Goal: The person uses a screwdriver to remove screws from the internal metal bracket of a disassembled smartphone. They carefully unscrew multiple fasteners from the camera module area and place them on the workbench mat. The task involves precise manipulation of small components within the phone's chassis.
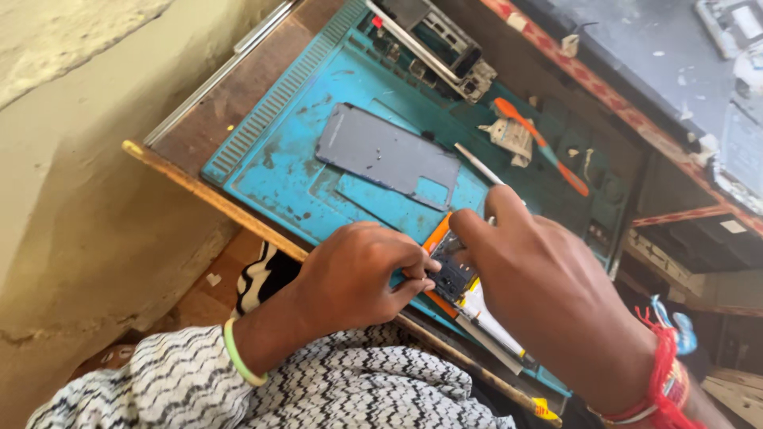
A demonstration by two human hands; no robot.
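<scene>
Both-handed, opened phone (pixel 455 274) on mat (pixel 278 171)

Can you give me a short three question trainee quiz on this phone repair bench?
1. True or false: both hands are on the opened phone at the mat's near edge.
2. What lies flat in the middle of the mat? A) grey back cover B) hammer C) roll of tape
3. Fill in: the orange-handled tool lies to the ____ of the back cover in the picture.

Key
1. True: the left hand pinches the phone's left side and the right hand presses down from above.
2. A
3. right
</scene>
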